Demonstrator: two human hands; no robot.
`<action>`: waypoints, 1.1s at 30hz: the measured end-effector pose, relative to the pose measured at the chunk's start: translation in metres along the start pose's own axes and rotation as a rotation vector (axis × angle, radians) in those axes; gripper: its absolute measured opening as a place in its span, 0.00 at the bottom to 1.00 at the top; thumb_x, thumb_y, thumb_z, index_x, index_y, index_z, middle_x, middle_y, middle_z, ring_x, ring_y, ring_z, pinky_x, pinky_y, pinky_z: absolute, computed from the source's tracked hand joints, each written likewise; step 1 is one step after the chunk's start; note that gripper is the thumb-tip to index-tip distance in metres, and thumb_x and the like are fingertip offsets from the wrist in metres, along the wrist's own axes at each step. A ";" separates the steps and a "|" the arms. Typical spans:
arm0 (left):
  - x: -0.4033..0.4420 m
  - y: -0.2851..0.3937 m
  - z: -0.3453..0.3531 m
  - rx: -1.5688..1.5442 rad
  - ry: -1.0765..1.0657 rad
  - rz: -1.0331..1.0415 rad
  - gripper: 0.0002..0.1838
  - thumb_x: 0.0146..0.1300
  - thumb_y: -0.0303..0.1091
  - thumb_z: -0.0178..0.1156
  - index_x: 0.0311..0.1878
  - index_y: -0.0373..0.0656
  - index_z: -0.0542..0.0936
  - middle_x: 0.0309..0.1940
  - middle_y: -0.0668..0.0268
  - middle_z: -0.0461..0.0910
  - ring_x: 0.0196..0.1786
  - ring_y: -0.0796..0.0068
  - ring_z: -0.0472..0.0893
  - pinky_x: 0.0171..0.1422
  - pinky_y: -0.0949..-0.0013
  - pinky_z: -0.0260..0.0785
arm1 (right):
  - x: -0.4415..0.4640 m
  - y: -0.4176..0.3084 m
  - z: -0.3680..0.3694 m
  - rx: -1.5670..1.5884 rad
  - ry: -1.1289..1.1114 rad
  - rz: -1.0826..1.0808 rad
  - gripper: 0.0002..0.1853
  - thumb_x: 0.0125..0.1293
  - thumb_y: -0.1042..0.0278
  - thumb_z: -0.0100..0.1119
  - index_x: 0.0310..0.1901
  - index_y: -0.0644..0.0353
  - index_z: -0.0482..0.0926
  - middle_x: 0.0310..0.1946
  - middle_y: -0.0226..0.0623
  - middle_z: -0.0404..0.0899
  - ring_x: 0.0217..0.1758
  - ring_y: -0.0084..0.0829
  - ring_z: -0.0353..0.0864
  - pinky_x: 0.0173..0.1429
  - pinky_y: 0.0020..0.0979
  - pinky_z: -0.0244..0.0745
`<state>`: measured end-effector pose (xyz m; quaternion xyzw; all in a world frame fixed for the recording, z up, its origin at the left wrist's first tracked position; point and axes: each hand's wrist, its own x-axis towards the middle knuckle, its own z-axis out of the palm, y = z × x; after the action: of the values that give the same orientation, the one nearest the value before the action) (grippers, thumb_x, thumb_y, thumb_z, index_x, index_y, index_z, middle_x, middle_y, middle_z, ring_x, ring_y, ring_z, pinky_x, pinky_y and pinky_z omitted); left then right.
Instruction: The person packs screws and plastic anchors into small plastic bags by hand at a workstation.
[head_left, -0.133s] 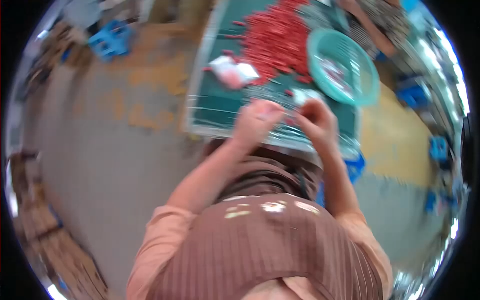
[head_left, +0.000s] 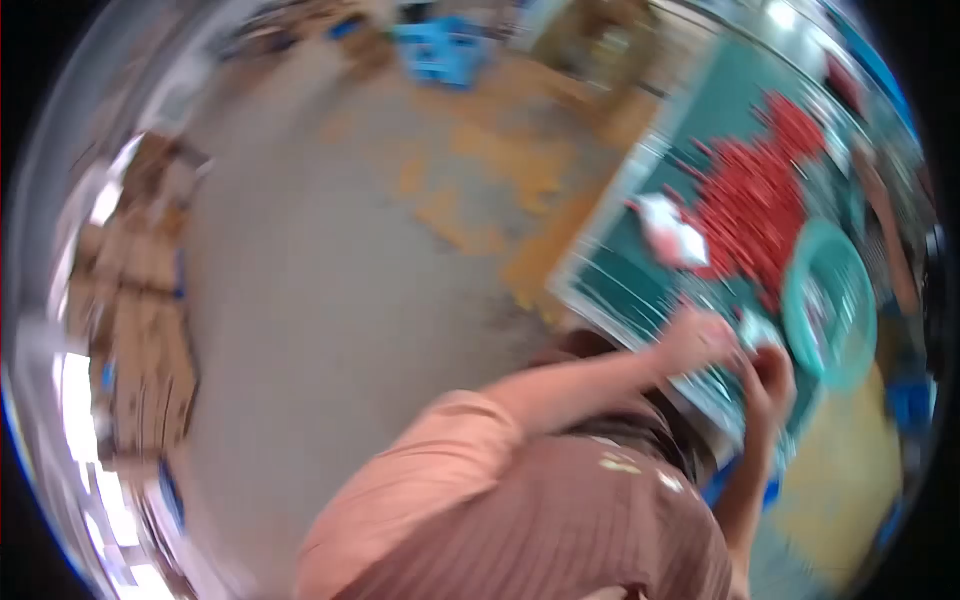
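Red sticks (head_left: 748,212) lay piled on the worktop (head_left: 622,262), beyond the left hand (head_left: 696,342) and right hand (head_left: 770,378), their long spread running from near edge toward far; neither looked clearly nearer. Through blur, I couldn't tell whether fingers grasped anything.

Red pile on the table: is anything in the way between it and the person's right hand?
Yes: a white bundle lies on the table between the right hand and the red pile. The green basket stands beside that path, not across it. Blur hides what the bundle is.
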<state>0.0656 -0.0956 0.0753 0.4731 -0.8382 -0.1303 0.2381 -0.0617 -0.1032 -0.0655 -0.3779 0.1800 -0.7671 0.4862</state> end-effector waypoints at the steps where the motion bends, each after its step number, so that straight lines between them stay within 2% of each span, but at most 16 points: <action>1: -0.006 0.034 0.023 -0.054 0.017 -0.071 0.08 0.54 0.34 0.70 0.32 0.40 0.82 0.28 0.63 0.83 0.34 0.74 0.82 0.42 0.69 0.74 | -0.013 -0.012 -0.026 -0.004 0.025 0.005 0.14 0.61 0.79 0.65 0.48 0.62 0.76 0.32 0.27 0.75 0.34 0.18 0.74 0.39 0.21 0.72; 3: -0.003 0.140 0.193 -0.728 0.202 -0.068 0.05 0.56 0.26 0.66 0.29 0.37 0.80 0.26 0.63 0.82 0.30 0.78 0.82 0.36 0.73 0.75 | -0.021 -0.161 -0.201 -0.415 -0.202 0.139 0.16 0.63 0.82 0.61 0.51 0.64 0.74 0.36 0.29 0.75 0.37 0.19 0.75 0.44 0.21 0.73; 5: -0.022 0.225 0.224 -1.150 0.306 -0.126 0.03 0.55 0.22 0.64 0.28 0.35 0.79 0.24 0.63 0.80 0.29 0.77 0.82 0.34 0.72 0.75 | -0.031 -0.278 -0.210 -0.692 -0.301 0.239 0.14 0.64 0.84 0.58 0.50 0.65 0.73 0.35 0.29 0.74 0.37 0.19 0.75 0.45 0.21 0.72; 8: -0.054 0.307 0.222 -1.300 0.328 -0.182 0.04 0.54 0.21 0.65 0.27 0.34 0.78 0.23 0.62 0.80 0.29 0.77 0.82 0.34 0.72 0.74 | -0.055 -0.381 -0.198 -0.795 -0.368 0.375 0.13 0.64 0.84 0.58 0.49 0.65 0.72 0.36 0.30 0.74 0.36 0.20 0.75 0.43 0.21 0.72; 9: -0.062 0.186 0.207 -1.284 0.224 -0.215 0.04 0.53 0.21 0.65 0.27 0.34 0.78 0.23 0.62 0.80 0.29 0.77 0.82 0.34 0.72 0.74 | -0.058 -0.265 -0.171 -0.754 -0.301 0.426 0.13 0.64 0.84 0.58 0.49 0.64 0.71 0.36 0.31 0.74 0.36 0.20 0.75 0.43 0.21 0.72; 10: -0.055 0.159 0.188 -1.268 0.200 -0.177 0.04 0.53 0.21 0.64 0.26 0.33 0.78 0.23 0.62 0.80 0.28 0.76 0.82 0.34 0.72 0.74 | -0.047 -0.243 -0.155 -0.737 -0.310 0.413 0.13 0.64 0.84 0.59 0.49 0.64 0.71 0.36 0.32 0.75 0.36 0.20 0.75 0.43 0.22 0.73; 14: -0.055 0.156 0.182 -1.367 0.051 -0.186 0.03 0.51 0.23 0.63 0.26 0.34 0.78 0.22 0.63 0.80 0.28 0.76 0.81 0.34 0.71 0.73 | -0.047 -0.255 -0.160 -0.859 -0.279 0.424 0.10 0.65 0.79 0.61 0.46 0.63 0.73 0.32 0.30 0.75 0.36 0.20 0.74 0.44 0.22 0.71; 17: -0.051 0.152 0.191 -1.157 -0.052 -0.269 0.05 0.51 0.26 0.63 0.32 0.37 0.79 0.26 0.64 0.79 0.29 0.76 0.78 0.35 0.69 0.71 | -0.048 -0.307 -0.165 -1.090 -0.322 0.498 0.08 0.61 0.78 0.65 0.40 0.63 0.76 0.35 0.32 0.76 0.39 0.27 0.73 0.47 0.28 0.72; 19: -0.048 0.144 0.202 -1.331 -0.073 -0.436 0.08 0.52 0.27 0.61 0.36 0.39 0.78 0.28 0.64 0.78 0.30 0.75 0.77 0.35 0.69 0.70 | -0.047 -0.352 -0.210 -1.235 -0.222 0.759 0.17 0.60 0.75 0.68 0.50 0.68 0.77 0.48 0.41 0.80 0.50 0.32 0.76 0.58 0.32 0.70; 21: -0.046 0.133 0.208 -1.368 -0.142 -0.567 0.13 0.52 0.27 0.57 0.43 0.40 0.76 0.31 0.64 0.77 0.32 0.74 0.76 0.36 0.68 0.70 | -0.049 -0.393 -0.233 -1.192 -0.256 0.856 0.18 0.62 0.77 0.66 0.54 0.66 0.77 0.46 0.36 0.80 0.48 0.27 0.77 0.53 0.26 0.74; 22: -0.051 0.136 0.172 -1.352 -0.224 -0.594 0.12 0.52 0.28 0.57 0.41 0.41 0.78 0.32 0.63 0.77 0.33 0.70 0.78 0.36 0.66 0.71 | -0.052 -0.404 -0.218 -1.314 -0.219 0.846 0.19 0.60 0.73 0.68 0.53 0.67 0.78 0.51 0.42 0.80 0.54 0.33 0.78 0.61 0.31 0.73; 23: -0.041 0.128 0.189 -0.994 -0.231 -0.426 0.10 0.53 0.31 0.59 0.40 0.42 0.81 0.33 0.62 0.78 0.33 0.67 0.79 0.36 0.64 0.74 | -0.047 -0.393 -0.257 -1.288 -0.299 0.723 0.14 0.63 0.74 0.65 0.49 0.66 0.78 0.43 0.37 0.80 0.45 0.27 0.76 0.52 0.27 0.72; 24: -0.044 0.121 0.214 -1.179 -0.204 -0.455 0.11 0.55 0.30 0.58 0.42 0.41 0.81 0.34 0.62 0.78 0.32 0.68 0.80 0.36 0.64 0.75 | -0.052 -0.403 -0.302 -1.293 -0.349 0.606 0.08 0.65 0.75 0.62 0.45 0.65 0.78 0.35 0.32 0.79 0.37 0.21 0.74 0.44 0.23 0.70; 26: -0.057 0.122 0.198 -1.553 -0.139 -0.516 0.14 0.57 0.30 0.57 0.46 0.39 0.81 0.34 0.61 0.79 0.31 0.69 0.80 0.36 0.64 0.77 | -0.060 -0.393 -0.196 -1.326 -0.148 0.586 0.04 0.66 0.76 0.59 0.41 0.65 0.79 0.32 0.30 0.78 0.36 0.20 0.75 0.42 0.23 0.71; 27: -0.054 0.121 0.185 -1.418 -0.214 -0.530 0.16 0.56 0.28 0.56 0.48 0.36 0.79 0.32 0.61 0.79 0.30 0.70 0.80 0.36 0.65 0.77 | -0.058 -0.389 -0.176 -1.349 -0.150 0.592 0.06 0.65 0.76 0.60 0.43 0.65 0.79 0.33 0.29 0.79 0.36 0.20 0.76 0.42 0.22 0.71; 33: -0.062 0.127 0.179 -1.665 -0.155 -0.667 0.11 0.66 0.34 0.61 0.46 0.37 0.80 0.32 0.67 0.79 0.33 0.79 0.79 0.34 0.72 0.77 | -0.054 -0.330 -0.157 -1.171 -0.201 0.551 0.08 0.62 0.76 0.63 0.43 0.67 0.80 0.32 0.29 0.81 0.37 0.16 0.78 0.42 0.22 0.72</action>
<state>-0.0939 0.0226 -0.0382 0.3560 -0.3052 -0.7893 0.3965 -0.3683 0.0824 0.0236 -0.5899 0.6119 -0.3505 0.3933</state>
